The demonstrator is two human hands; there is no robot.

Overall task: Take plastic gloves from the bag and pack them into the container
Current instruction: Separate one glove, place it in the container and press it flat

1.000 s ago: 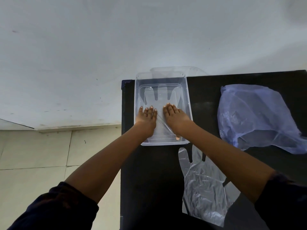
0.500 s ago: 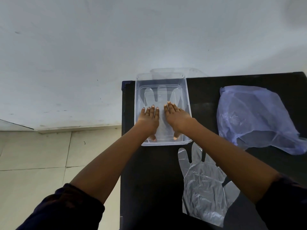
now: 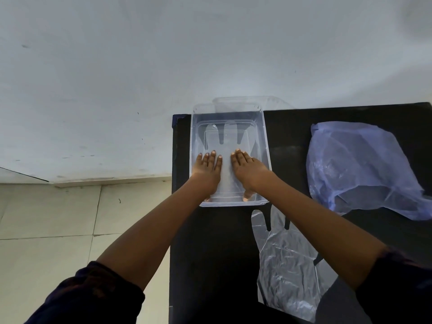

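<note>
Head view shows us pressing a clear plastic glove (image 3: 228, 146) flat against the floor of the transparent container (image 3: 265, 146), which stands at the far left corner of the black bench (image 3: 210, 242). Our left hand (image 3: 207, 168) and right hand (image 3: 247, 169) lie palm down, side by side, fingers extended and close together, holding nothing; each bears on the cuff half of the glove. The glove's fingers point away from us toward the far wall of the container. A second clear piece, probably the container's lid (image 3: 243, 104), lies behind the container against the wall; the view through so much clear plastic is poor, so we cannot confirm this.

Step in hand: we judge this to be the flattening of a glove just laid in the container, so that later gloves will stack level.

Remaining stock: another plastic glove (image 3: 287, 260) lies spread on the bench near us, just beside the container's near edge and partly under our right forearm. The pale blue plastic bag (image 3: 360, 164) rests on the right side of the bench, well apart from the container, its mouth toward us. Whether it holds further gloves cannot be told.

Next move, as we judge it:
1. Lift both hands clear without dragging the thin film, which is likely to cling to skin.
2. Take the glove on the bench by its cuff.
3. Lay it over the first one, fingers aligned the same way, and smooth it down.
</note>
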